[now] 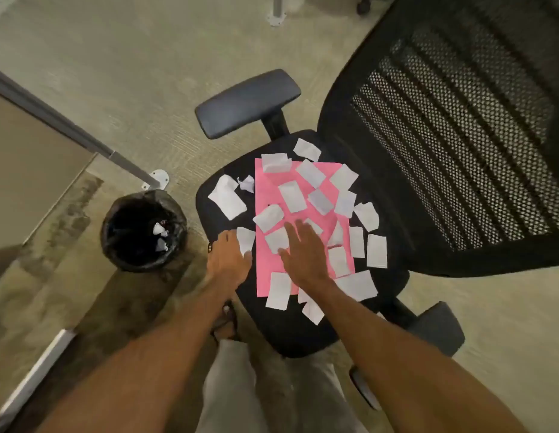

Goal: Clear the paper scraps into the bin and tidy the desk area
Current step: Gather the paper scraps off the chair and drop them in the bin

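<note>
Several white paper scraps (292, 195) lie scattered over a pink sheet (272, 270) on the black seat (290, 332) of an office chair. My left hand (228, 257) rests at the seat's left edge with its fingers touching one scrap (245, 239); whether it grips the scrap is unclear. My right hand (303, 257) lies flat on the pink sheet, fingers spread over scraps. A round bin (144, 231) with a black liner stands on the floor left of the chair, with a few white scraps inside.
The chair's mesh backrest (459, 145) rises at the right, with armrests at the back (248, 103) and front right (437, 326). A partition frame with a metal foot (156, 179) stands behind the bin. Carpet surrounds the chair.
</note>
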Demonstrator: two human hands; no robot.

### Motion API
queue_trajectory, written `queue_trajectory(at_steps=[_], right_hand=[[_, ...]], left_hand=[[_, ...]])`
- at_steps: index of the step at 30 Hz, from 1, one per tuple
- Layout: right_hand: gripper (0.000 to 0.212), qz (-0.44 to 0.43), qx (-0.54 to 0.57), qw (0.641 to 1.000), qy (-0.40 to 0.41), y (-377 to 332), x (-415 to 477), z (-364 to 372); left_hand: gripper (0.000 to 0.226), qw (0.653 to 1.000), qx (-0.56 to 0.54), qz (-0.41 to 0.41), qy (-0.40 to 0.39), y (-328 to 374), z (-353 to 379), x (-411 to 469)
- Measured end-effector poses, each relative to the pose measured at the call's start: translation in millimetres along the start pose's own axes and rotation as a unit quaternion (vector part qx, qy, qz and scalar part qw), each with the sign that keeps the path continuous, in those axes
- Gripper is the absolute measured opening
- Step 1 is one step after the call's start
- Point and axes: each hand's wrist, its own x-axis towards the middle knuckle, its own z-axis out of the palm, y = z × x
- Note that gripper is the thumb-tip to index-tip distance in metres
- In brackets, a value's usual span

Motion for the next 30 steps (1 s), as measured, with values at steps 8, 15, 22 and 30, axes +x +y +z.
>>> queue_trajectory(at_steps=[8, 15, 22, 30], right_hand=[[0.059, 0.001, 0.023, 1.000, 0.014, 0.4, 28.6, 23.6], [0.064, 0.050, 0.037, 0.998, -0.005, -8.3, 35.1, 31.7], [0.058, 0.106, 0.013, 0.994, -0.007, -15.4, 37.8, 38.1], [0.031, 0.071, 0.030, 0.996, 0.036, -18.6, 65.5, 18.3]], left_hand=[[0.059, 0.991, -0.076, -0.107, -0.010, 0.2, 12.3, 43.5], [0.040, 0.986, -0.123, -0.097, -0.064, -9.5, 20.8, 62.5], [0.014, 0.988, -0.118, -0.012, -0.097, -31.4, -1.4, 72.4], [0.017, 0.978, -0.094, 0.183, 0.024, -34.5, -51.4, 118.3]])
